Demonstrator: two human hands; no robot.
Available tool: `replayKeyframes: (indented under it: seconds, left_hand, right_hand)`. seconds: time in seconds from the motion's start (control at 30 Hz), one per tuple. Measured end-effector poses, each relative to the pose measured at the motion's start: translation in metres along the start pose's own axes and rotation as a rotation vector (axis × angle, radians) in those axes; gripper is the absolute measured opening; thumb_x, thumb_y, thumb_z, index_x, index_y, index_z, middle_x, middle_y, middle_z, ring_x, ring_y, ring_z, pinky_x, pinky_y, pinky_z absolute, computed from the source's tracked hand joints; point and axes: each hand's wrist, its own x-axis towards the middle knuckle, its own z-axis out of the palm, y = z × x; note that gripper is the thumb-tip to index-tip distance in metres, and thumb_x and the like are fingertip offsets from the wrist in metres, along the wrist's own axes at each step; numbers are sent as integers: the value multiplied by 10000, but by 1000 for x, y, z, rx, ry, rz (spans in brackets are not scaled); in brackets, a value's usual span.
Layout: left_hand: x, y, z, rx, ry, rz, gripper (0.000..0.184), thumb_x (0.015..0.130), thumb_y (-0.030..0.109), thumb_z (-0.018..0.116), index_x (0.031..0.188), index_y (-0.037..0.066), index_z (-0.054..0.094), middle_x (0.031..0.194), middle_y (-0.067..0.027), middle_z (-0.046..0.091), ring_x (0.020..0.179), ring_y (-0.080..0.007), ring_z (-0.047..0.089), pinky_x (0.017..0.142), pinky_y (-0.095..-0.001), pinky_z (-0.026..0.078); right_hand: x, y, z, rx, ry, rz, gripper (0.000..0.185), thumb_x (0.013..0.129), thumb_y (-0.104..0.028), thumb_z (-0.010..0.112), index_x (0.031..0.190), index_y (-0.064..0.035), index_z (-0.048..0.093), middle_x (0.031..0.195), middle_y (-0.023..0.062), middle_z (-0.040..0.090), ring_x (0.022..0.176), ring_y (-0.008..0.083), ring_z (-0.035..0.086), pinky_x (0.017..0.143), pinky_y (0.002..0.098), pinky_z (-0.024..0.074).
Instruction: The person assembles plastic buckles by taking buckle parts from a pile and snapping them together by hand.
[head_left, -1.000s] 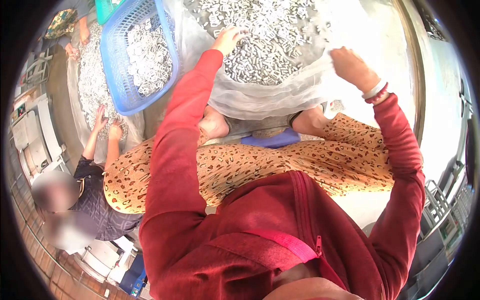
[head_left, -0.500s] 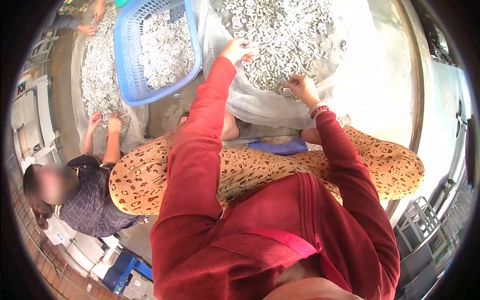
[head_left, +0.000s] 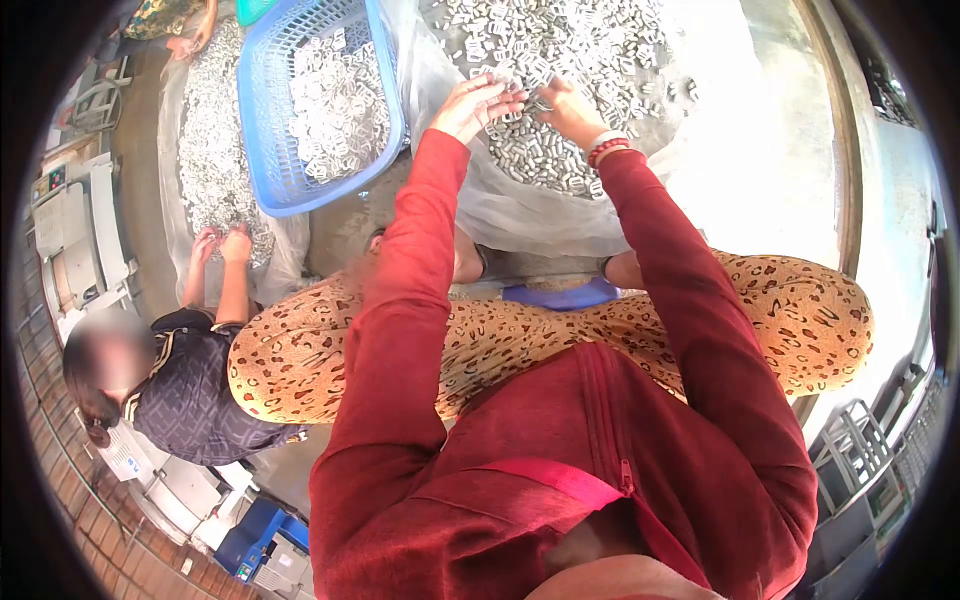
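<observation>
Your right hand (head_left: 572,115) has moved up beside your left hand (head_left: 470,107), both over the heaped metal pieces (head_left: 545,160), fingers bent, pinch unclear, seemingly mid-picking, which calls for steady fingertips next.

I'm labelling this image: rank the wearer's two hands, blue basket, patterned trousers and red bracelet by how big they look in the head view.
1. Patterned trousers
2. Blue basket
3. Left hand and right hand: too alike to rank
4. Red bracelet

No readable lettering anywhere.
</observation>
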Motion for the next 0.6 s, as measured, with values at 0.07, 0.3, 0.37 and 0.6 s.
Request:
replayKeyframes:
  seconds: [0.07,0.3,0.37,0.6]
  left_hand:
    - [-3,7,1,-103,-74,62,248,728,18,454,960,-52,505,947,-167,560,900,-299,574,802,-392,485]
    - [13,-3,-14,130,168,-83,247,722,115,493,931,-14,523,808,-100,537,684,-182,535,545,-286,431]
    - [14,-12,-4,515,315,-108,237,777,234,601,833,6,567,669,-30,502,529,-83,485,390,-231,343]
    - [10,-58,-11,1662,405,103,289,708,232,641,860,-3,570,933,-205,550,853,-350,563,719,-424,453]
  right_hand:
    - [3,1,14,71,-57,37,290,703,-203,623,955,-61,591,943,151,548,897,289,529,767,378,440]
    - [-5,17,-19,1007,-143,645,233,767,-211,595,859,-3,646,665,79,614,570,146,574,567,267,473]
    - [-11,26,-26,1263,-26,601,258,778,-189,591,907,33,602,724,71,594,631,133,585,600,230,481]
    - [-6,24,-49,1928,100,584,241,786,-24,518,1005,69,479,887,179,534,800,268,590,728,340,512]
